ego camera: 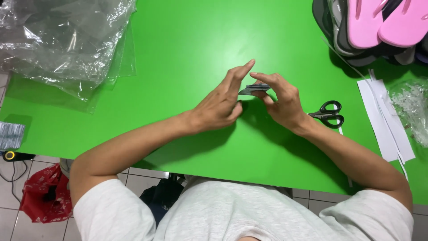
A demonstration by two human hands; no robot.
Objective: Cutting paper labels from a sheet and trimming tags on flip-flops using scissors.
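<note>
Over the middle of a green table [187, 49], both of my hands meet on a small flat grey piece [253, 89]. My right hand [281, 100] pinches it between thumb and fingers at its right end. My left hand [220, 105] touches its left end, with the fingers stretched up and the thumb under the piece. What the piece is made of is hard to tell; most of it is hidden by my fingers.
Black-handled scissors [329, 113] lie just right of my right wrist. White paper strips [383, 116] and a clear bag of small plastic bits [412, 107] sit at the right edge. Pink and grey flip-flops [370, 22] pile at top right. Crumpled clear plastic bags [62, 40] cover the top left.
</note>
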